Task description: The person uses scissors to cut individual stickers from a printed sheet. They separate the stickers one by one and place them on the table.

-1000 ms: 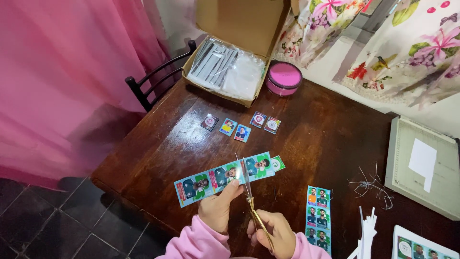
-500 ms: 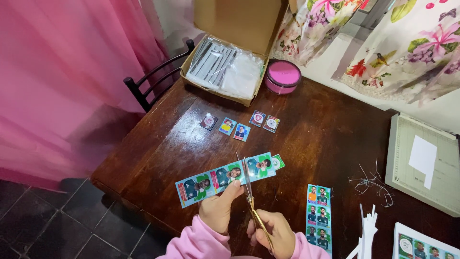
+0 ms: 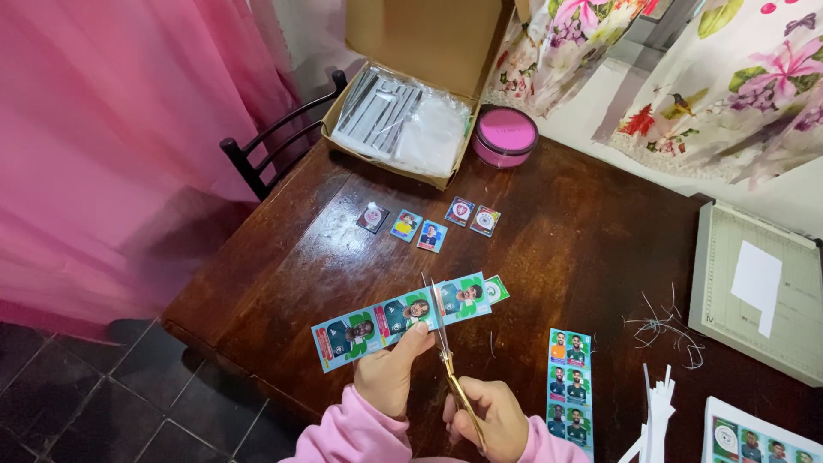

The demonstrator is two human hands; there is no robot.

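the dark wooden table point(image 3: 583, 231) runs out of the picture at 3 and 6 o'clock, so its near edge is cut off. the grey paper trimmer point(image 3: 759, 291) at 3 o'clock is cropped by the right edge, and the sticker sheet point(image 3: 759, 439) at 5 o'clock shows only its top part. both forearms in pink sleeves leave the view at 6 o'clock. the pictures on the stickers are too small to make out beyond small portraits and badges.

the open cardboard box point(image 3: 411, 86) at 12 o'clock holds flat clear plastic packets; what lies inside them cannot be told. just beside it towards 1 o'clock stands a round pink tin point(image 3: 506, 135), lid on, contents hidden.

the long strip of stickers point(image 3: 377, 321) is at the table's near edge, just past 6 o'clock from centre, held up in the left hand point(image 3: 390, 377), thumb and fingers pinched tight on its lower edge. the right hand point(image 3: 489, 420) is closed around the gold handles of the scissors point(image 3: 441, 339), whose narrow blades cross the strip. a shorter strip point(image 3: 570, 390) lies at 5 o'clock, with white paper offcuts point(image 3: 656, 411) near it. five single stickers point(image 3: 429, 225) lie in a loose row at centre.

against the earlier frames, hands, scissors and strip sit in almost the same place; no clear change can be told.
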